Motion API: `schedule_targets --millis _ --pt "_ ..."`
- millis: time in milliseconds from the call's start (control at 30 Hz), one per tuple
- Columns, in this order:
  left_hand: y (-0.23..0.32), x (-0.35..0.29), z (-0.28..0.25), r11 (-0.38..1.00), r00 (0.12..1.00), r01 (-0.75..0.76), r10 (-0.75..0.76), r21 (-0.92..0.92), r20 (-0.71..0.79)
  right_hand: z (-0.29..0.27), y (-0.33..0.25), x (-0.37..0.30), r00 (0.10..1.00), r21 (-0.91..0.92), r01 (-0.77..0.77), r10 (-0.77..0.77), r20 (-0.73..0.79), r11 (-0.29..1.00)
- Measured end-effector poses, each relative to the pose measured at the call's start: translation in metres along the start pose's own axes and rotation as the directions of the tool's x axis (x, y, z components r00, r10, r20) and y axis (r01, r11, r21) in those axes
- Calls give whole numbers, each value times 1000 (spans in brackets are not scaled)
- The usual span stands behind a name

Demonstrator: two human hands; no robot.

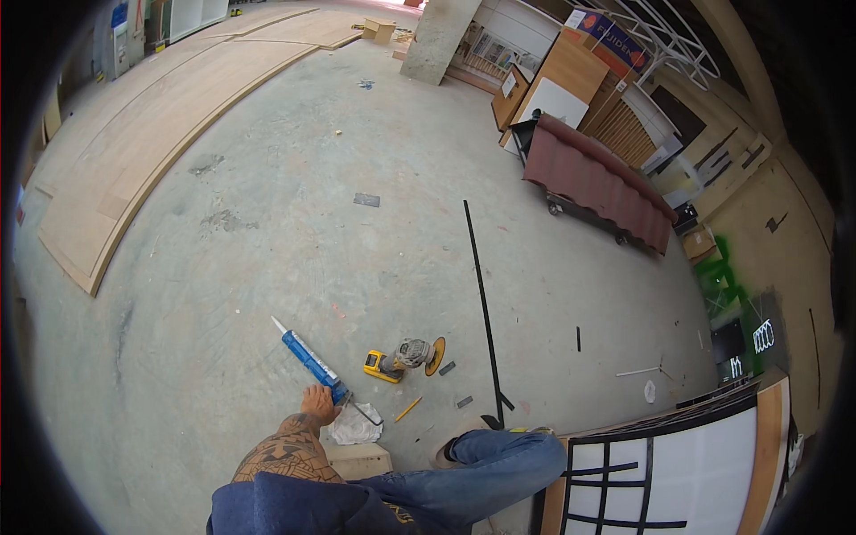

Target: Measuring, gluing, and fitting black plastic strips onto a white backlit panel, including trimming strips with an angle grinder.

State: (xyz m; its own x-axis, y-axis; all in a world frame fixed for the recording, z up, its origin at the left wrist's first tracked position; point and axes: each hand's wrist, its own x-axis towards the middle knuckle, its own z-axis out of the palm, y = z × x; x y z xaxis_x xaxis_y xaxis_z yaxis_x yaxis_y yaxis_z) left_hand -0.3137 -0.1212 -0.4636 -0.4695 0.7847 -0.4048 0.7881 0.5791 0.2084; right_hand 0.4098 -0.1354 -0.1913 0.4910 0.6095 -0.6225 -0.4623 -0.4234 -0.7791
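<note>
My left hand [319,405], at the end of a tattooed forearm, is closed at the rear end of a blue caulking gun [308,357]. The gun's white nozzle points away to the far left, and its bent metal rod sticks out toward me. How the fingers wrap the handle is partly hidden. Beside the rod lies a crumpled white rag or paper [357,424]. To the right, a cordless power tool [406,358] with a yellow battery and a round disc rests on the floor. A yellow pencil [408,409] lies nearer me. My right hand is out of sight.
A long black strip [482,308] runs across the concrete floor. At the lower right, next to my bent knee, is a wood-edged white panel [704,473] with black strips. Corrugated maroon sheeting [596,185] sits on a wheeled cart; large wooden boards [152,116] lie far left.
</note>
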Motion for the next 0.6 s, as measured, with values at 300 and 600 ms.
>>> schedule_targets --millis 300,600 --pt "44 25 -49 967 806 -173 30 186 592 41 -20 -50 711 -599 561 -703 -5 571" --pt "253 -75 -304 519 644 -753 707 -404 -293 197 -83 -93 47 -512 850 -952 304 -122"
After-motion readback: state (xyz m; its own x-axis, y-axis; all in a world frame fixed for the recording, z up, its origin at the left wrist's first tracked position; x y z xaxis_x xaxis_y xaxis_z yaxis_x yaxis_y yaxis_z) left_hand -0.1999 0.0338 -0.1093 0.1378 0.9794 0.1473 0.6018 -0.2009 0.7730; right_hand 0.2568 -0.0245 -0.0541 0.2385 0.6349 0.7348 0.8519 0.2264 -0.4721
